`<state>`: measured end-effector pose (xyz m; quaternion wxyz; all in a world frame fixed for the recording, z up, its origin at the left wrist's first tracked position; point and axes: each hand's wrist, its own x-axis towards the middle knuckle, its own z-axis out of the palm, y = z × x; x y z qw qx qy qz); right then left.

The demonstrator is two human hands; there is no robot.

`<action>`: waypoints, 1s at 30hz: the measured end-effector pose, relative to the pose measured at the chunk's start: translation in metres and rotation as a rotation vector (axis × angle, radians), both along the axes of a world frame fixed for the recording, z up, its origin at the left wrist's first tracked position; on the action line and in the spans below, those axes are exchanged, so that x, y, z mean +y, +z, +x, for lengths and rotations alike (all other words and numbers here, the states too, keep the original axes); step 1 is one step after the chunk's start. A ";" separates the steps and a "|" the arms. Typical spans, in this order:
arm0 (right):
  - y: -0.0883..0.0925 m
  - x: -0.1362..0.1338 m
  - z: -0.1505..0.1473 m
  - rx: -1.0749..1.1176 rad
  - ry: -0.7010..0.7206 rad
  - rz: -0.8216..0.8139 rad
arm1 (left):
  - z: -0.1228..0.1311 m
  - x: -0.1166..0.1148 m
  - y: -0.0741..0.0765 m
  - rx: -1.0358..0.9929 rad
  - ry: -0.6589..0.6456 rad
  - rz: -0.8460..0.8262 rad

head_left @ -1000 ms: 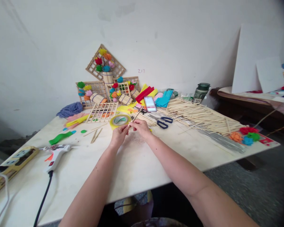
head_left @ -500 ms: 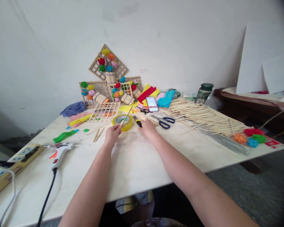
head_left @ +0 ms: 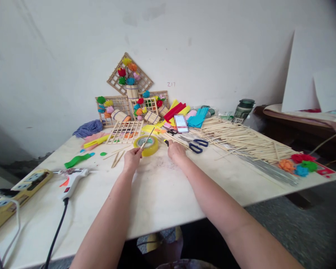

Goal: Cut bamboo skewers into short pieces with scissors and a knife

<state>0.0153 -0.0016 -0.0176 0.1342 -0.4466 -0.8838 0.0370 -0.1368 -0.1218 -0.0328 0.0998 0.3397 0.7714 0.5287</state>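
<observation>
My left hand (head_left: 132, 160) is closed around a thin wooden stick (head_left: 149, 136), which slants up and away over a roll of clear yellowish tape (head_left: 150, 150). Just right of the tape, my right hand (head_left: 177, 151) has its fingers wrapped round a black and yellow utility knife (head_left: 166, 142). Only the knife's front end shows; the palm hides the rest. Scissors with dark blue handles (head_left: 196, 147) lie beside that hand on the right. A few short sticks (head_left: 117, 159) rest left of the tape.
A glue gun (head_left: 72, 183) and a power strip (head_left: 19, 196) with cords are at left. Stick lattices (head_left: 123, 132) with paper flowers stand at the back. Many loose sticks (head_left: 240, 136), metal wires (head_left: 268, 170) and a dark bottle (head_left: 243, 110) are on the right.
My right hand has closed its fingers over the utility knife, covering more of it. My left hand still holds the stick in nearly the same place. The view has shifted slightly.
</observation>
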 end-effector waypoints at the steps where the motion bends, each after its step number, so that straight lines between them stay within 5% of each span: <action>1: 0.001 0.000 0.001 0.034 -0.020 -0.030 | 0.000 0.000 0.001 0.012 0.008 -0.012; 13: 0.016 -0.008 0.009 0.464 -0.111 -0.142 | 0.005 -0.010 0.020 0.187 0.050 -0.306; 19: 0.018 -0.020 0.009 0.446 0.184 -0.422 | -0.002 -0.010 0.016 0.205 0.024 -0.390; 25: 0.022 -0.031 0.009 0.269 0.313 -0.353 | -0.008 -0.010 0.011 0.065 -0.036 -0.291; 30: 0.026 -0.040 0.012 0.239 0.388 -0.464 | -0.012 -0.011 0.009 -0.019 -0.076 -0.260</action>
